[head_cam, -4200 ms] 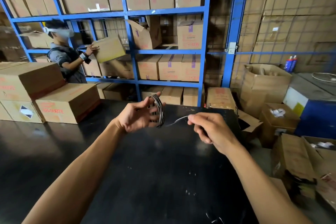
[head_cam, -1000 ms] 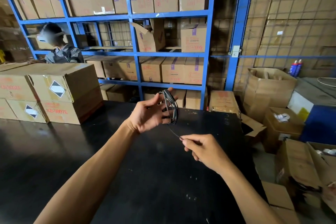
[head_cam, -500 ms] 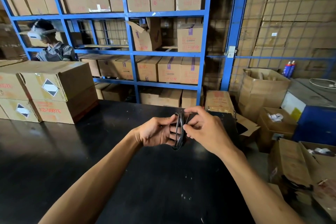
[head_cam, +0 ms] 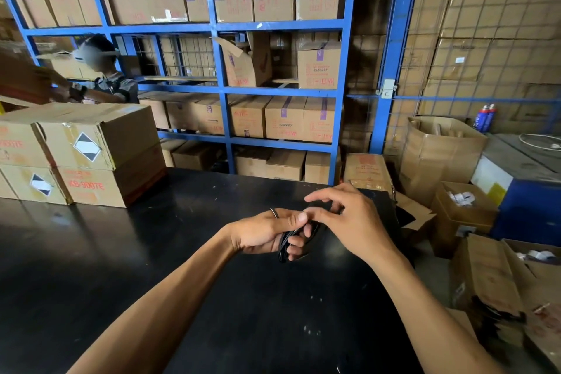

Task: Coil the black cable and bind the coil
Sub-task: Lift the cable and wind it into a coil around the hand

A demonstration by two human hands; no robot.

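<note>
The black cable is wound into a small coil held above the black table. My left hand grips the coil, thumb on top and fingers curled under it; one strand loops over the index finger. My right hand comes from the right with thumb and fingertips at the coil's top, its index finger raised. Most of the coil is hidden between the two hands, so whether the right hand pinches a strand is unclear.
Stacked cardboard boxes stand on the table's far left. Blue shelving filled with boxes runs behind. A person handles boxes at the back left. Open cartons crowd the floor to the right.
A second ago my right hand held the loose cable end away from the coil. It has come up against the coil, and both hands have lowered toward the table.
</note>
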